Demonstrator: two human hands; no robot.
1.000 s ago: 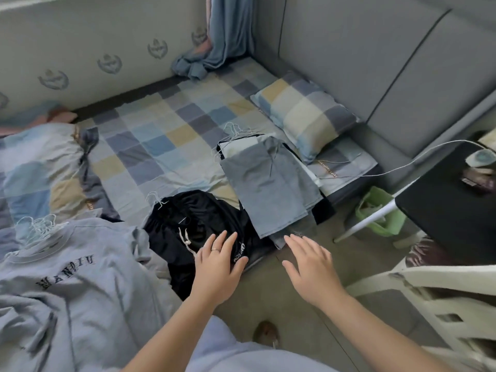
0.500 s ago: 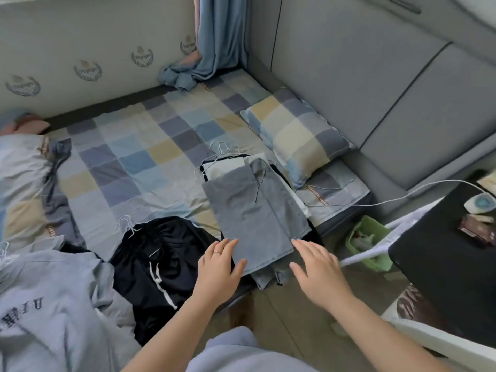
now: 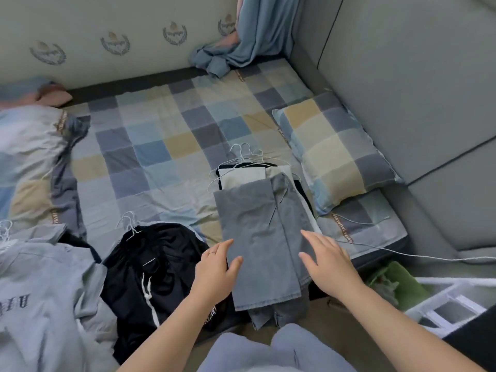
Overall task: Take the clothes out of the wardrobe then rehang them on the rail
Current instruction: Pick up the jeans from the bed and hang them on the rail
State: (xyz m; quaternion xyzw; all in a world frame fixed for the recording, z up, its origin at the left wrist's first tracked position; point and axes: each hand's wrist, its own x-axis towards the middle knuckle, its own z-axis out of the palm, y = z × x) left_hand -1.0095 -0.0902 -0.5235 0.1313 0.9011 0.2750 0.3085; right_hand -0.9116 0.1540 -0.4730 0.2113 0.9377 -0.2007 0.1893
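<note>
A pile of grey trousers [image 3: 257,237] on white wire hangers [image 3: 243,153] lies on the checked bed, hanging over its front edge. My left hand [image 3: 214,272] is spread at the pile's left edge, fingers straight. My right hand [image 3: 327,261] reaches over its right side, fingers straight, holding nothing. Black clothes [image 3: 155,269] on hangers lie to the left. A grey sweatshirt [image 3: 45,299] with dark letters lies at the far left.
A checked pillow [image 3: 335,151] sits right of the pile against the grey padded wall [image 3: 402,76]. A white cable [image 3: 402,255] runs across the bed's corner. A green bin [image 3: 397,283] and a white chair [image 3: 451,302] stand on the floor at right.
The view has swung right and closer to the bed. Both hands have moved from the black clothes over to the two sides of the grey trousers pile.
</note>
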